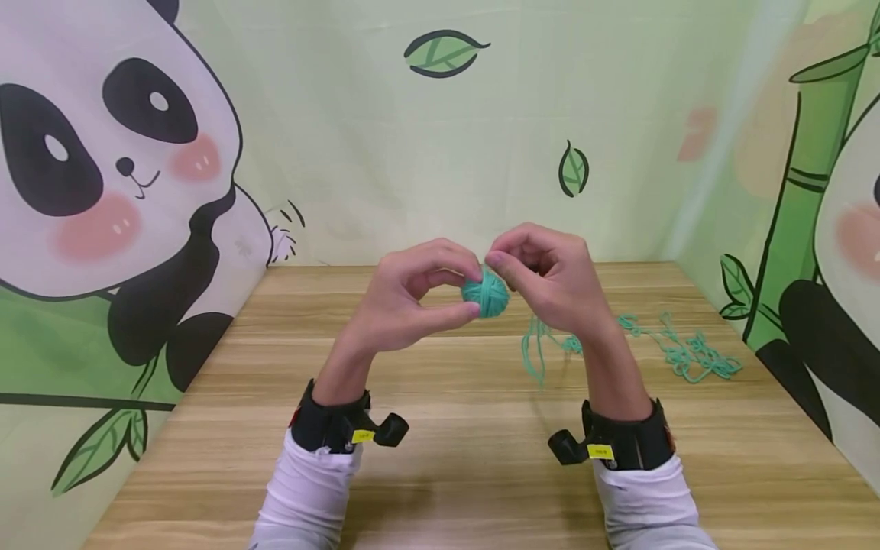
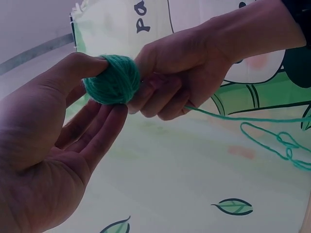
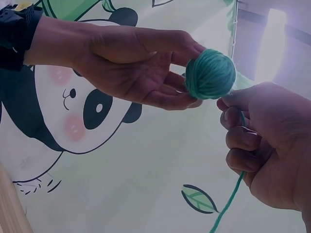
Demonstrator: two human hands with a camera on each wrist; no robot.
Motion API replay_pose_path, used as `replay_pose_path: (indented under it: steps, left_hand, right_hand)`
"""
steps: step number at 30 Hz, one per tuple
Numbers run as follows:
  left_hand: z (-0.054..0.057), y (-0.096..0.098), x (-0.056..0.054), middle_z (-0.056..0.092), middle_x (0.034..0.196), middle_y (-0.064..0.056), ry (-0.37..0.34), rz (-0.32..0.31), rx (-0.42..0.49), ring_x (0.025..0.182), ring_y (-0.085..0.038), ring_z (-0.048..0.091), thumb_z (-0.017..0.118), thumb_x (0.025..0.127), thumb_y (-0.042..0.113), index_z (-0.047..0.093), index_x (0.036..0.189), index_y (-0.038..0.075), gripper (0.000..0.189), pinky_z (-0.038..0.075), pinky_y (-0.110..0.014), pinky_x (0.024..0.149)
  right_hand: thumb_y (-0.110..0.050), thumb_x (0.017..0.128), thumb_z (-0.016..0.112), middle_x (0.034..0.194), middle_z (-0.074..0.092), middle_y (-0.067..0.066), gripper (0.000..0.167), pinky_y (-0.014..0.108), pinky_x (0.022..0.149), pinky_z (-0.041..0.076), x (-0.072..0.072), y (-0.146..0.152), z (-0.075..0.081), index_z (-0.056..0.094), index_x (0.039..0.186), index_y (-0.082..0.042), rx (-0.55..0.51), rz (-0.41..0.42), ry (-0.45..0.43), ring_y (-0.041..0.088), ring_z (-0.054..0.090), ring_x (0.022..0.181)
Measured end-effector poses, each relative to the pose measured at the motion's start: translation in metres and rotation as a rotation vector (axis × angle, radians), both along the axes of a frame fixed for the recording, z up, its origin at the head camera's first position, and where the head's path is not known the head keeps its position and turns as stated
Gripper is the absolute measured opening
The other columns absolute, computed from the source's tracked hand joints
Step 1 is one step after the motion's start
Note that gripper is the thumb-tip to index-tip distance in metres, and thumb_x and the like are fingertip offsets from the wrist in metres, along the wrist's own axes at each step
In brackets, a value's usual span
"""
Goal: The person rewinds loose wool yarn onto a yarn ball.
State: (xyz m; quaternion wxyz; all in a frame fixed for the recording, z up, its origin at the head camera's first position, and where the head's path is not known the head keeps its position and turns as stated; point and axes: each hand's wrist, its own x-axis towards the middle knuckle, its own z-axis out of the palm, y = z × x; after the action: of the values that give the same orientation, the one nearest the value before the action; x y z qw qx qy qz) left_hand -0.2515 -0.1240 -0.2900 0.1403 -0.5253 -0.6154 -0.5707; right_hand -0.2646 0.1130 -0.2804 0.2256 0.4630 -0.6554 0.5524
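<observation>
A small ball of teal yarn (image 1: 486, 294) (image 2: 112, 79) (image 3: 211, 74) is held up above the wooden table (image 1: 440, 473). My left hand (image 1: 412, 294) (image 2: 58, 131) (image 3: 141, 63) pinches the ball between thumb and fingertips. My right hand (image 1: 543, 279) (image 2: 184, 68) (image 3: 265, 145) sits just right of the ball, fingers curled around the yarn strand (image 2: 243, 118) (image 3: 232, 193) that leaves it. The strand hangs down from the right hand to a loose tangle of yarn (image 1: 681, 351) on the table.
The loose yarn lies spread over the table's right half, near the right wall. Panda and bamboo printed panels (image 1: 117, 198) enclose the table on the left, back and right. Black wrist cameras (image 1: 347, 428) (image 1: 612, 443) sit on both wrists.
</observation>
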Motion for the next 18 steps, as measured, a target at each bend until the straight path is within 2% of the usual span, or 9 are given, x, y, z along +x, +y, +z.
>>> replay_pose_path:
  steps: [8, 15, 18]
  left_hand:
    - [0.001, 0.0, 0.001, 0.07, 0.115, -0.03, 0.011, 0.008, 0.015, 0.114, -0.019, 0.072, 0.081, 0.083, -0.027, 0.072, 0.115, -0.014, 0.036, 0.072, -0.038, 0.101]
    - [0.002, 0.0, 0.002, 0.07, 0.115, -0.03, 0.04, 0.006, 0.04, 0.115, -0.018, 0.072, 0.08, 0.082, -0.028, 0.071, 0.115, -0.014, 0.038, 0.072, -0.036, 0.102]
    - [0.003, 0.0, 0.002, 0.073, 0.116, -0.023, 0.048, 0.007, 0.064, 0.114, -0.018, 0.073, 0.08, 0.082, -0.028, 0.071, 0.116, -0.015, 0.037, 0.072, -0.036, 0.101]
  right_hand:
    - [0.009, 0.104, 0.071, 0.069, 0.059, -0.003, 0.007, 0.022, 0.048, 0.037, -0.004, -0.001, -0.003, 0.077, 0.105, 0.005, 0.067, -0.055, -0.078, 0.011, 0.045, 0.054]
    - [0.004, 0.107, 0.069, 0.069, 0.058, -0.003, 0.01, 0.023, 0.049, 0.034, -0.013, -0.001, -0.006, 0.079, 0.108, 0.003, 0.128, -0.079, -0.12, 0.012, 0.041, 0.053]
    - [0.003, 0.108, 0.069, 0.071, 0.059, -0.001, 0.011, 0.022, 0.05, 0.034, -0.015, 0.0, -0.007, 0.08, 0.109, 0.002, 0.164, -0.095, -0.134, 0.012, 0.042, 0.055]
